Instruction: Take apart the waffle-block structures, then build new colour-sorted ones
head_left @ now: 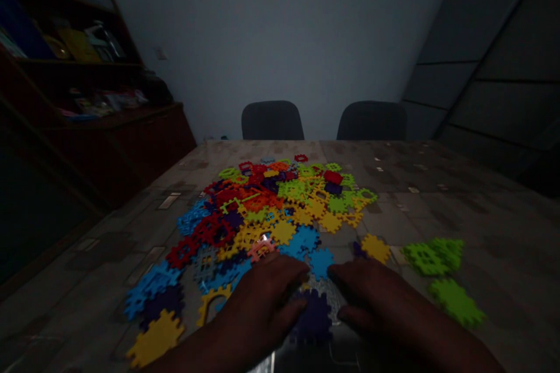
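Note:
My left hand (273, 294) is over the near side of a pile of toothed plastic building pieces. Its thumb and fingers are apart, and the thumb tip overlaps the left edge of a dark purple square piece (315, 316); whether it touches is unclear. To the right, my right hand (374, 294) has its thumb and fingers apart with nothing visible between them. A light blue piece (321, 262) lies just beyond the gap between both hands. A pink piece (262, 249) is beyond my left hand, and a yellow piece (376, 248) is beyond my right.
Red pieces (214, 230), lime green pieces (292, 189) and other colours spread over the patterned tabletop (437, 204). More green pieces (455, 301) lie at right. Two dark chairs (272, 120) stand behind the table, with a shelf cabinet (149, 137) at left. The room is dim.

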`<state>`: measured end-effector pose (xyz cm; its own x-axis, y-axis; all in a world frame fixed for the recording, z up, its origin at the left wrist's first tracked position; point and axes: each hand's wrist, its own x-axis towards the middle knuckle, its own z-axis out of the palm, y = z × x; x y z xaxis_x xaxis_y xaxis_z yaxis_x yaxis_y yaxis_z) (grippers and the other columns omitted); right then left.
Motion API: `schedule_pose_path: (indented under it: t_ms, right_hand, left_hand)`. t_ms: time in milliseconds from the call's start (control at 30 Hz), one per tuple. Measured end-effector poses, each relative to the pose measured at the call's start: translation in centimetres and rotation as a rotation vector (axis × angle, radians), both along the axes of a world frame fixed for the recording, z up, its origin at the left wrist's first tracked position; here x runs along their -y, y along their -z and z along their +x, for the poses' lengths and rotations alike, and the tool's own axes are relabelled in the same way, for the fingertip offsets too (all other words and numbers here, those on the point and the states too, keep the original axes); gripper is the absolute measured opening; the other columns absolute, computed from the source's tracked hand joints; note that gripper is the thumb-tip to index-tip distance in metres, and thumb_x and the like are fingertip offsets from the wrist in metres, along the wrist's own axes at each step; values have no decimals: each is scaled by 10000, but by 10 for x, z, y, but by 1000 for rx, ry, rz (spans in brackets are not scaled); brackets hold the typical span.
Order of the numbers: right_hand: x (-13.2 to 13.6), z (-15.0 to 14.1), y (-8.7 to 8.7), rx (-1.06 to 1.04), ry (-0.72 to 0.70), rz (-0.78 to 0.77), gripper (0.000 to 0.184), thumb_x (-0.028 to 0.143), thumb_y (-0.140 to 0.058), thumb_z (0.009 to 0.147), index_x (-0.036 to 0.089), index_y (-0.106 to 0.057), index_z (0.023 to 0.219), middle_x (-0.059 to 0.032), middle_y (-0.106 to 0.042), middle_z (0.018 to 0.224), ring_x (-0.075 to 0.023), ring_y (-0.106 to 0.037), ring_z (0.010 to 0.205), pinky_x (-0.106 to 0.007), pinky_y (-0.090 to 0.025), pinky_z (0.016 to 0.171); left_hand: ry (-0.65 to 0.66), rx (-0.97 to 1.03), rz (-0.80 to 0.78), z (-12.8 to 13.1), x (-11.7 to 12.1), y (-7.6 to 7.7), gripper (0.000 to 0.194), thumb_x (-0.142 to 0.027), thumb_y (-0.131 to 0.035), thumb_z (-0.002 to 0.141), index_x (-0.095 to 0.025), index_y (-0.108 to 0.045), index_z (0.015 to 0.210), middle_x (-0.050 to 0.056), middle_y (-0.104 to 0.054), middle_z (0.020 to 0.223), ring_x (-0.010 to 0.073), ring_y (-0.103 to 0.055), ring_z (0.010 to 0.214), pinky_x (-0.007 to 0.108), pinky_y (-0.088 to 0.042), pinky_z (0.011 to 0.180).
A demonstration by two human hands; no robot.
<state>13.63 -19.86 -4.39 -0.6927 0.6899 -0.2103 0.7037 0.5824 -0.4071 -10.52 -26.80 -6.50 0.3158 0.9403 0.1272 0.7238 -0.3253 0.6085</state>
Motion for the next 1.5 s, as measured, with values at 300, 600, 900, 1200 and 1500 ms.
schedule_pose_path:
  t_ms: [300,600,900,1200,1500]
  right_hand:
    - [0,-22,13,143,-84,-19,288,236,-738,792,196,-716,1076,-143,-732,1115,-347,-682,1010,-432,-494,853]
    - [-3,-9,8,-58,-19,32,269,192,-645,861,222,-723,1118,-117,-739,1120,-312,-686,1009,-446,-513,885]
    - [-26,23,17,-3,109,227,166,178,-628,857,220,-712,994,-107,-743,1031,-282,-696,895,-381,-509,779]
    - [-32,10,1,299,169,222,195,86,-585,869,146,-718,998,-179,-707,1064,-315,-645,985,-367,-443,778]
    - [-17,3,3,167,130,186,204,79,-588,850,169,-697,997,-126,-707,1061,-267,-649,942,-339,-436,782]
  left_hand:
    - [103,-279,234,13,8,51,847,-252,-857,696,-208,-418,1420,137,-675,1245,330,-649,1055,469,-560,867]
    - [99,-325,184,9,6,43,945,-253,-900,646,-231,-387,1440,130,-673,1231,327,-655,1037,451,-579,842]
    - [6,-207,113,-2,7,25,1047,-275,-936,665,-303,-331,1518,123,-628,1358,323,-615,1177,461,-535,969]
    - [214,-241,341,14,8,48,662,-336,-832,801,-264,-469,1350,45,-723,1050,232,-681,871,317,-513,735]
    - [163,-380,509,26,17,51,329,-294,-790,858,-273,-538,1069,-35,-689,825,185,-615,641,303,-389,567]
